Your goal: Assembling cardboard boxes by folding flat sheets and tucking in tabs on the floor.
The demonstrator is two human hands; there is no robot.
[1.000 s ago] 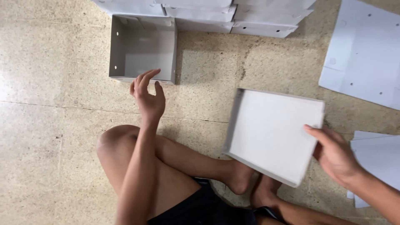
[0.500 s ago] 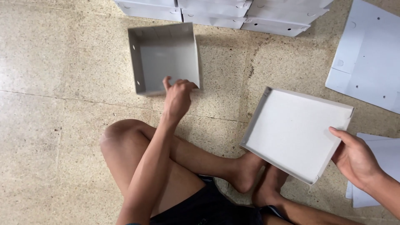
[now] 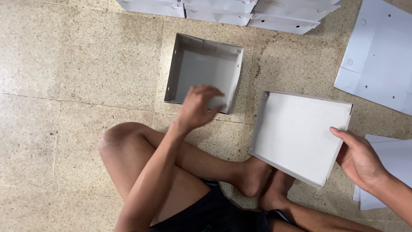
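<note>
Folded grey cardboard tray (image 3: 201, 71) lies open on the terrazzo floor (image 3: 77, 64); the left hand (image 3: 198, 107) curls loosely over its near wall, not clamped. The right hand (image 3: 360, 161) grips a second shallow tray (image 3: 298, 133) by its edge. Both look light, thin-walled, easily creased, best held at the rims. Stacked boxes (image 3: 227, 7) and flat sheets (image 3: 380, 51) lie nearby, none obstructing
</note>
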